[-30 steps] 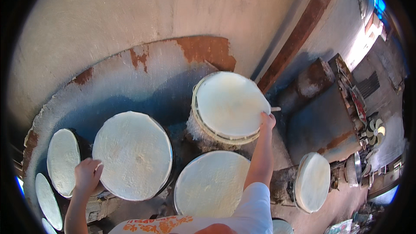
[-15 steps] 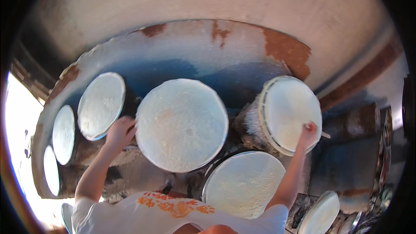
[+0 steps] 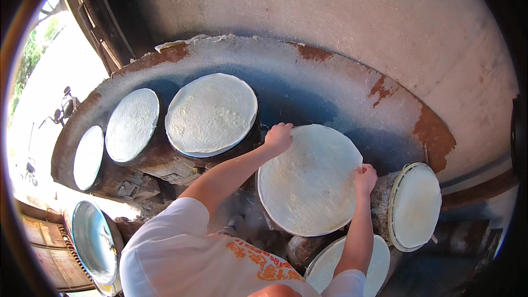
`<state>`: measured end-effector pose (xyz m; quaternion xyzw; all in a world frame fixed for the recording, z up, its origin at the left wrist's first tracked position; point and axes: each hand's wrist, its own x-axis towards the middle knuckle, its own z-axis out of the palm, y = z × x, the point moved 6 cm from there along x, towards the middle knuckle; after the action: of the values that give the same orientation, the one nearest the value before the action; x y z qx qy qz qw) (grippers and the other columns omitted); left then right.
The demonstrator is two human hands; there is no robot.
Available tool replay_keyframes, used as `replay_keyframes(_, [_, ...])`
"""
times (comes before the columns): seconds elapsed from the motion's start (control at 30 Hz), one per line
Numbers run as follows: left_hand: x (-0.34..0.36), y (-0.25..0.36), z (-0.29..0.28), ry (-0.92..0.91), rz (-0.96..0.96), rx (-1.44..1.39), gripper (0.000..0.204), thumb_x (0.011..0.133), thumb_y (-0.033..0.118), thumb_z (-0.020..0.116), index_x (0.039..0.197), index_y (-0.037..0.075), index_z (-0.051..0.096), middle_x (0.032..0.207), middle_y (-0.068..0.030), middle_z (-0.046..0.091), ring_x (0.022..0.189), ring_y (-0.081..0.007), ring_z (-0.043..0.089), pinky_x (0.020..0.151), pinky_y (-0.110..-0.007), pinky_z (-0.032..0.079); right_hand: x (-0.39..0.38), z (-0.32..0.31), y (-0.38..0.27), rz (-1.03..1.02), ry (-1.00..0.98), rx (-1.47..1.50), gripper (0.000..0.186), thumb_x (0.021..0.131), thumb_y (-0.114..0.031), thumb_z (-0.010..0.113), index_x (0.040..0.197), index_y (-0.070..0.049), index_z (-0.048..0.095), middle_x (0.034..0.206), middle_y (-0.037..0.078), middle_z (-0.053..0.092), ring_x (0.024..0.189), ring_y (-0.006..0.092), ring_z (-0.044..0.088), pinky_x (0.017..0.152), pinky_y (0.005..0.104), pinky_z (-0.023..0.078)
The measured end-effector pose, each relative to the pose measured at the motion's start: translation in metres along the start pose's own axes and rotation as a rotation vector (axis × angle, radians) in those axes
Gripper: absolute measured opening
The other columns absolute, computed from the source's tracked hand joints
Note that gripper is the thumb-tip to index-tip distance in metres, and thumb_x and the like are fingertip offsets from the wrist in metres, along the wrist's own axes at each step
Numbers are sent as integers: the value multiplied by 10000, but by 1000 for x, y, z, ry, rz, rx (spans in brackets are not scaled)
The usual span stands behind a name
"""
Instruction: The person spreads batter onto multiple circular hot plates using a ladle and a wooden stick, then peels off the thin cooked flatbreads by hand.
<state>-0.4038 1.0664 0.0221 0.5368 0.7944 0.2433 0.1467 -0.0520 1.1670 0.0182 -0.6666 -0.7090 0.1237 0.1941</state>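
A wide, thin, white flatbread (image 3: 311, 181) lies as a round sheet over the middle drum-shaped stove, between my two hands. My left hand (image 3: 279, 138) is at its upper left edge, fingers bent and closed on the rim. At its right edge my right hand (image 3: 365, 179) is closed in a pinch on the sheet's border. To the right, a second white round sheet (image 3: 419, 207) sits on a pale-rimmed round frame (image 3: 394, 209). Another white sheet (image 3: 352, 268) lies below my right forearm, partly hidden by it.
On the left, more white rounds (image 3: 212, 114) top a curved row of dark stoves. A metal basin (image 3: 94, 242) stands at the lower left. A low, curved metal wall (image 3: 264, 55) with rusty patches rises behind the stoves. Bright daylight enters at the far left.
My right hand has left the pale-rimmed round at the right and now grips the middle flatbread's right edge. My left hand stays at that flatbread's left side, now higher on its rim. The view has turned left.
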Motion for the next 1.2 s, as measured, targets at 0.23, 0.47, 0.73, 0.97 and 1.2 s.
replay_keyframes(0.23, [-23, 4, -18, 202, 135, -201, 134, 846, 157, 578, 867, 53, 660, 914, -153, 606, 891, -344, 590, 760, -419, 484, -19, -17, -23, -288, 300, 378, 123, 745, -88, 703, 850, -76, 640, 846, 85, 638, 875, 302, 594, 775, 427, 454])
replay_keyframes(0.47, [-7, 19, -15, 109, 45, -167, 207, 851, 229, 589, 849, 33, 654, 874, -155, 605, 897, -350, 597, 752, -420, 479, 0, -13, -3, -78, 252, 11, 474, 751, -233, 754, 1174, -110, 580, 980, 70, 649, 1031, 307, 554, 886, 430, 464])
replay_keyframes(0.73, [-58, 51, -34, 207, 165, -261, 172, 827, 188, 640, 800, 20, 624, 782, -140, 580, 757, -319, 590, 657, -381, 464, 15, -5, 16, -72, 93, 508, 124, 750, -120, 713, 827, -32, 671, 742, 104, 636, 692, 210, 629, 661, 317, 495])
replay_keyframes(0.97, [-123, 73, -90, 352, 390, -415, 99, 771, -27, 666, 823, -24, 582, 798, -128, 571, 718, -279, 581, 657, -321, 473, -45, -58, -1, -77, 91, 847, 149, 770, -77, 721, 884, -13, 651, 924, 55, 601, 751, 137, 576, 667, 284, 472])
replay_keyframes(1.2, [-171, 75, -127, 417, 587, -468, 75, 810, -48, 619, 868, -32, 574, 866, -144, 583, 771, -254, 566, 680, -314, 459, -107, -149, -14, -313, 201, 765, 136, 749, -74, 736, 809, -5, 636, 838, 50, 618, 778, 159, 577, 687, 273, 452])
